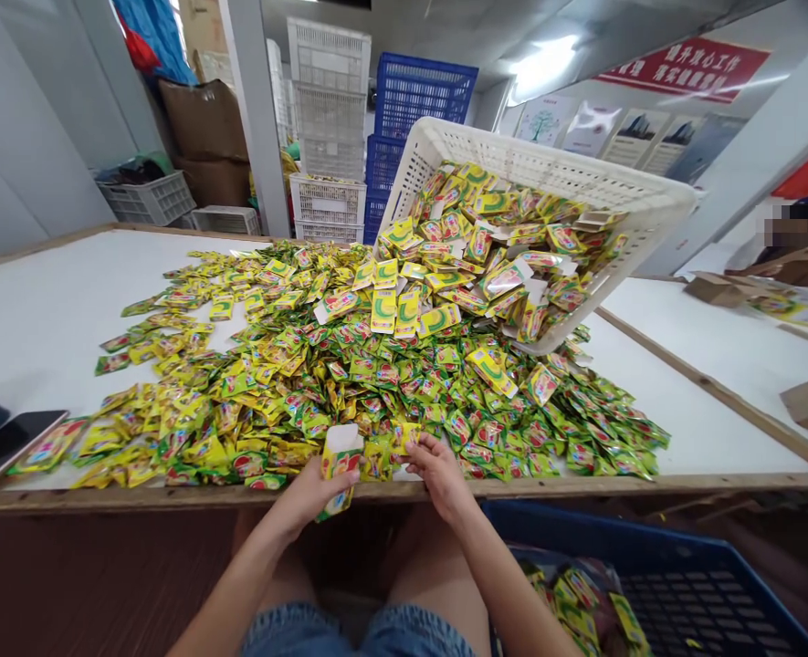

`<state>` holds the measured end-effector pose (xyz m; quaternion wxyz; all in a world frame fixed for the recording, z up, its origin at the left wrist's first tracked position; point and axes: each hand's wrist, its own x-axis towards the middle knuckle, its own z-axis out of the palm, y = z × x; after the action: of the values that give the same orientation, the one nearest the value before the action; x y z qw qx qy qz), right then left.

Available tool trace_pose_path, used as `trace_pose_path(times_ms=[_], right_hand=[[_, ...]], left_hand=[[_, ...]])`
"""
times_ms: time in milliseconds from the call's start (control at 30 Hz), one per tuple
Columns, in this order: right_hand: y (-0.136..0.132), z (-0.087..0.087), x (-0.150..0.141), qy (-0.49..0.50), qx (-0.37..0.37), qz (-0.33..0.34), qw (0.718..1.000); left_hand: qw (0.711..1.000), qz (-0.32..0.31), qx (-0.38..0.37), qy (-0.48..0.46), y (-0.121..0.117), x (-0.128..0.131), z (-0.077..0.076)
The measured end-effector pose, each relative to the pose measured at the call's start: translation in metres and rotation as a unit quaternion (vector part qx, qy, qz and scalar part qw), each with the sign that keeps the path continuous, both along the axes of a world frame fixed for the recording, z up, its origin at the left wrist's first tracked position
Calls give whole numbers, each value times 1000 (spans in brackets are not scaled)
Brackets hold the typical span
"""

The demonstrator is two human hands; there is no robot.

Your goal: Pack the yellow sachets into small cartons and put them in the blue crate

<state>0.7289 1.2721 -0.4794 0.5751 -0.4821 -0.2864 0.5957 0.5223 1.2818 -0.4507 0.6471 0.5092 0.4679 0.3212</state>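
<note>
The left hand (316, 491) held a small yellow-green cardboard box (341, 464), its open end pointing away from the body, left of the small yellow sachet (404, 438) which the right hand (443, 478) pinched, hands apart.

Glossy plastic sachets (437, 376), smooth card box (342, 449), plastic basket (582, 164), worn wooden table edge (171, 499)

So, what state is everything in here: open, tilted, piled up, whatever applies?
Left hand: closed on the box.
Small yellow-green cardboard box: open, flap up.
Right hand: pinching the packet.
Small glossy yellow packet: held; sealed or not, can't tell.
Glossy green-and-yellow packets: loose, heaped.
Large white plastic basket: tipped, small boxes spilling out.
Blue plastic crate: open-topped, partly filled.
Black pink-edged phone: flat, screen dark.
</note>
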Motion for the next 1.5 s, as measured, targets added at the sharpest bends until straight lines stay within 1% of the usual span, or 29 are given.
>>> trace_pose_path(times_ms=[100, 200, 267, 300, 367, 433, 567, 633, 700, 767, 867, 967, 1067, 1133, 1200, 1300, 1333, 1400, 1500], right_hand=[[-2, -1, 7, -5, 2, -6, 1000], [-2, -1, 10, -16, 14, -1, 1000], [-2, -1, 12, -36, 13, 18, 999], [-2, -1, 14, -47, 10, 28, 998], [0, -1, 20, -65, 2, 40, 997], [1, -1, 27, -82, -3, 29, 996], [7, -5, 37, -133, -24, 5, 991], [11, -9, 34, -154, -49, 14, 987], [16, -13, 25, -164, -65, 21, 984], [21, -16, 14, -169, -70, 28, 983], [28, -18, 4, -177, -57, 26, 982], [29, -12, 11, -184, -22, -5, 983], [25, 1, 27, -185, 10, -44, 982], [19, 12, 36, -183, 24, -57, 981], [12, 24, 39, -176, 35, -45, 983], [1, 38, 33, -150, 53, -20, 987], [-1, 40, 30, -141, 59, -29, 988], [-5, 43, 24, -124, 62, -71, 988], [-9, 40, 14, -80, 56, -119, 988]], left_hand=[[998, -69, -3, 5, 13, 13, 2], [990, -139, -3, -10, 28, 22, 1], [987, -157, -17, -14, 34, 24, 0], [988, -152, -30, -12, 35, 23, -1], [991, -121, -59, -6, 35, 19, -3], [993, -91, -75, -11, 33, 15, -5], [996, -70, -46, 4, 33, 15, -6], [997, -73, -32, 13, 35, 21, -4], [995, -93, -29, 15, 37, 26, -2], [994, -108, -29, 14, 37, 30, 0], [995, -99, -31, 6, 34, 30, 1], [996, -87, -32, -4, 31, 30, 2], [996, -85, -11, -5, 28, 34, 7], [996, -78, 4, -42, 25, 39, 12], [991, -81, -12, -110, 22, 45, 17], [975, -95, -63, -189, 15, 53, 21], [973, -88, -69, -204, 13, 56, 21], [968, -60, -69, -233, 8, 58, 19], [959, -33, -78, -269, 1, 59, 18]])
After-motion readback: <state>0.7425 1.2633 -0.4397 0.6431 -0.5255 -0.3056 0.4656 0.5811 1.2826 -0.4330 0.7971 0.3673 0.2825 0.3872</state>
